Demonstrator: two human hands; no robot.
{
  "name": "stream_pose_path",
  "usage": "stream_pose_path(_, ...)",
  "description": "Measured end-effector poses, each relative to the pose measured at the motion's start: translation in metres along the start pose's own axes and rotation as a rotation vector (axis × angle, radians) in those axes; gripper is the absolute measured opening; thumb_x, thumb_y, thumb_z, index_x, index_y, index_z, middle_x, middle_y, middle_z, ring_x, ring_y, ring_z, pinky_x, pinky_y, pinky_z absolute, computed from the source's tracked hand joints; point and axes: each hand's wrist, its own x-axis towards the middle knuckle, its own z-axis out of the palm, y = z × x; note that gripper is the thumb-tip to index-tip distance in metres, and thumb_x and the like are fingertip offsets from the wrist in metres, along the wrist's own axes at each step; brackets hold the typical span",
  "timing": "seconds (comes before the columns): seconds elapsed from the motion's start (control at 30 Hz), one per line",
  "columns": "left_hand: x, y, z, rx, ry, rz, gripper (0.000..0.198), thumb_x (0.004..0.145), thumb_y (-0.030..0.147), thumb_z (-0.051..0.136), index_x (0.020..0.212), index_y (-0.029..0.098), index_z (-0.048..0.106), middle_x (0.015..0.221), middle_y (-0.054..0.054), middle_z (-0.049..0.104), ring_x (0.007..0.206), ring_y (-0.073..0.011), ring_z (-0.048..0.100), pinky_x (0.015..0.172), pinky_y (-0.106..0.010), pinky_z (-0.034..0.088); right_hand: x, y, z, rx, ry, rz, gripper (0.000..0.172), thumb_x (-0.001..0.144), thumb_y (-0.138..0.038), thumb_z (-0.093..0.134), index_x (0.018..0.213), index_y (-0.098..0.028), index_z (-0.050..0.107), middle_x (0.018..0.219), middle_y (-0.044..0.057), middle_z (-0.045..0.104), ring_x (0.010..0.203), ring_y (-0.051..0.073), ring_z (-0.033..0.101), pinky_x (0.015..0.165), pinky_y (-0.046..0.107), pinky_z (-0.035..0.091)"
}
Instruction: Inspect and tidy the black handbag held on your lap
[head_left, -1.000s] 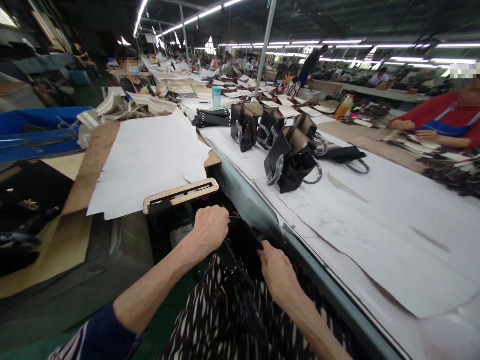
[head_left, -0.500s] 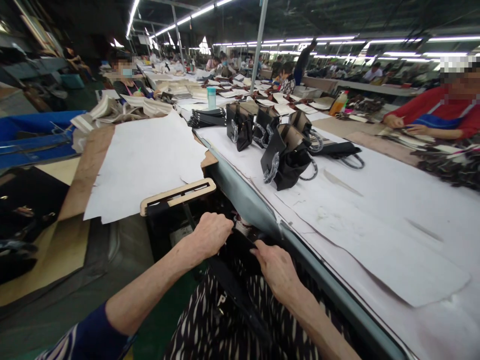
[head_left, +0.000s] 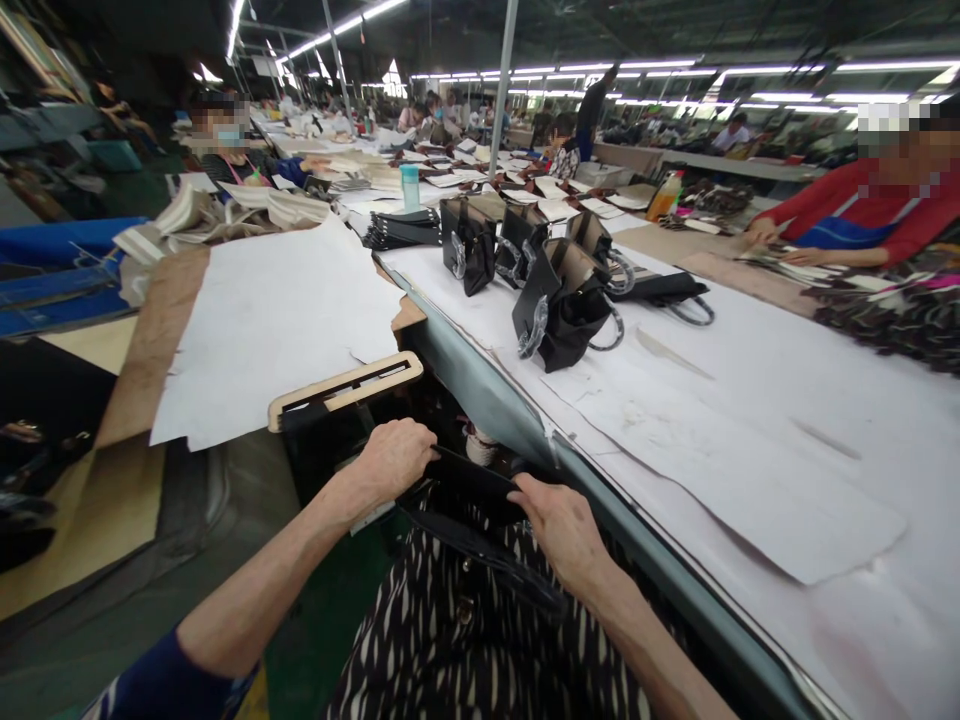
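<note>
Over my lap, a black handbag [head_left: 474,478] is stretched between my two hands, its straight upper edge running from one to the other. My left hand [head_left: 396,458] is closed on the left end of that edge. At the other end, my right hand [head_left: 551,510] pinches it between thumb and fingers. A dark strap-like loop [head_left: 487,548] hangs below, against a patterned black-and-cream cloth [head_left: 420,640]. Much of the bag blends into the shadow, so its full shape is hard to make out. Just beyond my left hand stands a slotted wooden frame [head_left: 346,390].
Several black handbags [head_left: 562,315] with plastic-wrapped handles stand on the white-covered table [head_left: 750,470] at right. White sheeting [head_left: 277,320] covers the left bench. A blue bin [head_left: 67,265] is at far left. A co-worker in a red sleeve [head_left: 817,200] handles pieces at the right.
Both hands have stayed on the bag; my left hand has shifted left and the edge between them is more stretched out. The hanging strap has swung across, and the letter P no longer shows.
</note>
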Motion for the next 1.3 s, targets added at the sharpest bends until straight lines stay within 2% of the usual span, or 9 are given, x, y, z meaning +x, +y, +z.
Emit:
stream_pose_path(0.23, -0.004, -0.004, 0.006, -0.013, 0.008, -0.048, 0.024, 0.084, 0.027, 0.044, 0.084, 0.018, 0.066, 0.085, -0.009, 0.067, 0.085, -0.024, 0.062, 0.071, -0.031, 0.048, -0.006, 0.002, 0.003, 0.044, 0.054, -0.056, 0.018, 0.089, -0.027, 0.04, 0.087, -0.02, 0.057, 0.081, 0.002, 0.066, 0.074, 0.015, 0.061, 0.065, 0.025, 0.042)
stream_pose_path(0.37, -0.006, -0.003, 0.008, -0.009, 0.011, -0.069, 0.025, 0.084, 0.028, 0.043, 0.082, 0.016, 0.065, 0.083, -0.01, 0.067, 0.082, -0.0248, 0.062, 0.07, -0.032, 0.048, -0.025, 0.009, -0.002, 0.02, 0.221, -0.063, 0.027, 0.088, -0.023, 0.039, 0.111, -0.017, 0.054, 0.113, 0.009, 0.059, 0.102, 0.019, 0.055, 0.087, 0.032, 0.045)
stream_pose_path(0.5, -0.006, -0.001, 0.009, 0.0, 0.022, -0.065, 0.025, 0.085, 0.028, 0.043, 0.081, 0.016, 0.065, 0.082, -0.01, 0.067, 0.081, -0.0252, 0.062, 0.07, -0.033, 0.048, -0.045, -0.006, -0.009, -0.016, 0.351, -0.18, 0.031, 0.086, -0.03, 0.044, 0.111, -0.014, 0.054, 0.117, 0.011, 0.057, 0.105, 0.021, 0.053, 0.09, 0.034, 0.044)
stream_pose_path(0.6, -0.006, 0.002, 0.007, 0.024, 0.018, -0.08, 0.026, 0.086, 0.03, 0.043, 0.079, 0.016, 0.065, 0.079, -0.01, 0.067, 0.079, -0.0269, 0.063, 0.068, -0.035, 0.048, -0.051, -0.027, -0.002, -0.026, 0.294, -0.297, 0.029, 0.08, -0.032, 0.055, 0.105, -0.016, 0.056, 0.105, 0.008, 0.063, 0.091, 0.021, 0.058, 0.077, 0.033, 0.047)
stream_pose_path(0.7, -0.008, 0.003, 0.007, 0.031, 0.013, -0.091, 0.026, 0.086, 0.03, 0.043, 0.078, 0.017, 0.064, 0.079, -0.01, 0.067, 0.079, -0.0279, 0.063, 0.068, -0.036, 0.049, -0.05, -0.038, 0.012, -0.052, 0.217, -0.28, 0.018, 0.076, -0.011, 0.056, 0.092, -0.018, 0.057, 0.08, 0.002, 0.065, 0.07, 0.018, 0.058, 0.062, 0.03, 0.042)
stream_pose_path(0.9, -0.012, 0.001, 0.011, 0.035, 0.023, -0.105, 0.027, 0.087, 0.03, 0.042, 0.078, 0.017, 0.064, 0.079, -0.01, 0.067, 0.079, -0.0274, 0.064, 0.068, -0.036, 0.049, -0.045, -0.033, 0.02, 0.031, 0.199, -0.24, 0.018, 0.074, -0.002, 0.051, 0.078, -0.019, 0.054, 0.067, -0.002, 0.061, 0.06, 0.015, 0.056, 0.059, 0.028, 0.034)
stream_pose_path(1.03, -0.019, 0.004, 0.015, 0.02, 0.042, -0.143, 0.027, 0.087, 0.03, 0.041, 0.079, 0.017, 0.064, 0.079, -0.01, 0.067, 0.077, -0.0268, 0.064, 0.067, -0.035, 0.048, -0.049, -0.032, 0.014, 0.037, 0.124, -0.214, 0.017, 0.072, -0.004, 0.057, 0.078, -0.021, 0.056, 0.069, -0.003, 0.064, 0.06, 0.014, 0.058, 0.058, 0.026, 0.036)
stream_pose_path(1.13, -0.03, 0.014, 0.016, -0.009, 0.053, -0.181, 0.028, 0.087, 0.027, 0.038, 0.079, 0.017, 0.063, 0.076, -0.012, 0.066, 0.074, -0.0282, 0.064, 0.063, -0.037, 0.048, -0.054, -0.036, 0.009, 0.101, 0.063, -0.177, 0.017, 0.074, -0.018, 0.061, 0.09, -0.023, 0.059, 0.091, 0.0, 0.067, 0.078, 0.018, 0.062, 0.069, 0.026, 0.043)
stream_pose_path(1.3, -0.054, 0.047, 0.022, -0.058, 0.08, -0.215, 0.026, 0.082, 0.013, 0.034, 0.084, 0.015, 0.06, 0.072, -0.012, 0.064, 0.07, -0.0282, 0.063, 0.062, -0.039, 0.047, -0.047, -0.054, 0.004, 0.367, -0.082, -0.022, 0.044, 0.073, -0.035, 0.062, 0.113, -0.02, 0.054, 0.111, 0.008, 0.063, 0.1, 0.024, 0.058, 0.085, 0.029, 0.045)
